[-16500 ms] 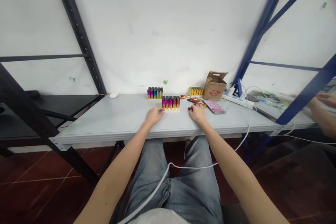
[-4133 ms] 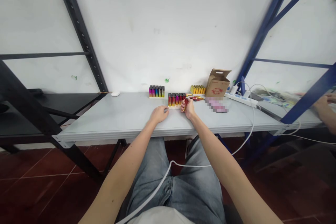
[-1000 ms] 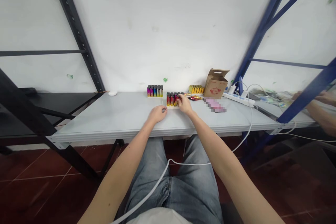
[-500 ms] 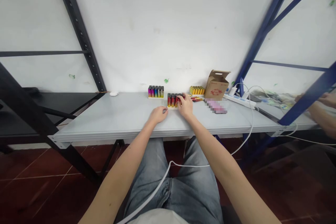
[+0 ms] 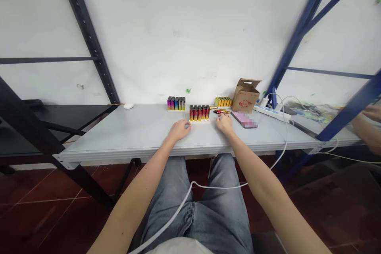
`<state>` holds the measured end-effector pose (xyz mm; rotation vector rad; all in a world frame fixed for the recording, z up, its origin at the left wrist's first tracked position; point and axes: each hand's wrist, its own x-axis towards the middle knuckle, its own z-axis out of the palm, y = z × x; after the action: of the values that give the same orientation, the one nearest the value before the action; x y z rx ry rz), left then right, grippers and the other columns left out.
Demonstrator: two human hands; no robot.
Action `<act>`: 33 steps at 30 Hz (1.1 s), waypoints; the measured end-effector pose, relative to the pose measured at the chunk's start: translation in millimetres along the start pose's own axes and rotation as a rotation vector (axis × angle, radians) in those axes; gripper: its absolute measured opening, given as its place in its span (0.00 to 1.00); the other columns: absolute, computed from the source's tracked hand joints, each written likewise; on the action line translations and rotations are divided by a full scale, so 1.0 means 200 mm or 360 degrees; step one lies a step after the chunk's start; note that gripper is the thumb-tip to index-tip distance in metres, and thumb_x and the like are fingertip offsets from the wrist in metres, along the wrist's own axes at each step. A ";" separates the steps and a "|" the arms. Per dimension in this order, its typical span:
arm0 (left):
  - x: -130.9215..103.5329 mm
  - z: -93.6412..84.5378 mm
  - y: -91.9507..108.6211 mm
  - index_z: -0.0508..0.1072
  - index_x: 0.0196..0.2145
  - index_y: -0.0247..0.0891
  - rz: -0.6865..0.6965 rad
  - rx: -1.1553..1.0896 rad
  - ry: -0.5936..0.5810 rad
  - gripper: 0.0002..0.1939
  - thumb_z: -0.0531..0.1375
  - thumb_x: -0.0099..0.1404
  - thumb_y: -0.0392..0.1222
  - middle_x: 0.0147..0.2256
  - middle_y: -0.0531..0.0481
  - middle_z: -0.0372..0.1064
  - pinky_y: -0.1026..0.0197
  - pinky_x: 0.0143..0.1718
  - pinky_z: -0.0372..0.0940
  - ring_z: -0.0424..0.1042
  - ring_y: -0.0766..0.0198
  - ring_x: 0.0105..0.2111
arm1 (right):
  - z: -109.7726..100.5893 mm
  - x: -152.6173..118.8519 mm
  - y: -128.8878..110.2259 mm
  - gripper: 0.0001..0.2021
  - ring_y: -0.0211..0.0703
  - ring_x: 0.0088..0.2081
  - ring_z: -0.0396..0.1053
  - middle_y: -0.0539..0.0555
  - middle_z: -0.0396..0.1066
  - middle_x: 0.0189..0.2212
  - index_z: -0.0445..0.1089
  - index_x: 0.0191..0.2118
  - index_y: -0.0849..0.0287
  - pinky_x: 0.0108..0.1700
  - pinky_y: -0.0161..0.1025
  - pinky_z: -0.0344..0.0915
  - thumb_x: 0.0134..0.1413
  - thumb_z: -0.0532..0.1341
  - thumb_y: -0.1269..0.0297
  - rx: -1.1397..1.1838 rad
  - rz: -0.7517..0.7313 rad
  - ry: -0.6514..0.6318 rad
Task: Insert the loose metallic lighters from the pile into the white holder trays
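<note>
A white tray (image 5: 204,122) stands in front of me, with upright red-and-gold cylinders with black tops in it; they look like batteries (image 5: 199,112). At its left front corner my left hand (image 5: 179,129) lies low on the table, thumb and forefinger curled together at the tray's edge. To the right of the tray is my right hand (image 5: 224,123), its fingers bent down by loose red-and-gold batteries (image 5: 220,111). Whether a battery is between those fingertips is hidden.
Behind left stands a rainbow-coloured battery set (image 5: 176,103); behind right, a yellow one (image 5: 223,101). An open cardboard box (image 5: 245,97), a phone (image 5: 244,120) and a power strip (image 5: 274,113) sit on the right. A white cable (image 5: 220,187) crosses my lap. Another person's hands (image 5: 369,121) show far right.
My right hand has left the batteries in the tray and moved right, beside the loose ones. My left hand has stayed at the tray's left corner.
</note>
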<state>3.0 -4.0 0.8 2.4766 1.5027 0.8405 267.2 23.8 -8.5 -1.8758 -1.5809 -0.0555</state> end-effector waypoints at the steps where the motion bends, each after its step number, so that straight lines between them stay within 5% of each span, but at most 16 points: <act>1: 0.00 -0.01 0.01 0.74 0.44 0.39 0.0014 0.0008 -0.0008 0.13 0.53 0.66 0.43 0.48 0.45 0.73 0.57 0.53 0.64 0.71 0.55 0.49 | -0.01 0.01 0.03 0.19 0.56 0.58 0.60 0.66 0.68 0.53 0.70 0.50 0.65 0.61 0.49 0.54 0.56 0.52 0.66 -0.0058 0.0013 -0.0079; 9: -0.02 -0.01 0.03 0.64 0.60 0.39 0.0022 0.0168 -0.0108 0.25 0.53 0.67 0.47 0.60 0.41 0.62 0.52 0.60 0.56 0.61 0.50 0.60 | 0.00 0.07 0.07 0.32 0.58 0.68 0.46 0.65 0.49 0.68 0.52 0.67 0.68 0.64 0.55 0.50 0.57 0.51 0.63 -0.0233 -0.0030 -0.0306; 12: -0.01 -0.01 0.02 0.64 0.60 0.39 -0.0022 0.0223 -0.0167 0.26 0.52 0.68 0.49 0.63 0.39 0.58 0.48 0.62 0.53 0.56 0.47 0.63 | 0.01 0.08 0.04 0.31 0.59 0.68 0.45 0.65 0.49 0.68 0.53 0.67 0.67 0.64 0.58 0.48 0.59 0.49 0.62 -0.0261 -0.0020 -0.0406; 20: -0.01 0.00 0.03 0.69 0.53 0.40 0.0003 0.0195 -0.0109 0.19 0.53 0.67 0.46 0.56 0.43 0.65 0.51 0.59 0.56 0.61 0.51 0.58 | -0.04 0.00 0.01 0.24 0.57 0.60 0.58 0.65 0.62 0.59 0.65 0.58 0.65 0.61 0.49 0.54 0.56 0.53 0.65 -0.0298 -0.0217 -0.0134; 28: -0.02 -0.01 0.04 0.74 0.35 0.39 -0.0077 0.0159 0.0089 0.09 0.55 0.66 0.43 0.43 0.45 0.71 0.55 0.51 0.64 0.68 0.54 0.48 | 0.01 0.11 0.03 0.31 0.59 0.67 0.45 0.65 0.48 0.68 0.53 0.66 0.69 0.64 0.55 0.49 0.58 0.51 0.62 -0.0304 -0.0076 -0.0291; 33: -0.02 -0.01 0.02 0.75 0.36 0.40 -0.0116 0.0191 0.0109 0.08 0.57 0.67 0.43 0.44 0.46 0.71 0.54 0.51 0.64 0.68 0.53 0.49 | 0.03 0.08 -0.03 0.22 0.59 0.62 0.56 0.66 0.62 0.60 0.68 0.56 0.64 0.60 0.54 0.53 0.58 0.51 0.69 -0.0281 -0.0125 -0.0260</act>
<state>4.5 -9.6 2.9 2.4812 1.7031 0.8549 263.1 40.3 -2.8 -1.9950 -1.8117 -0.0807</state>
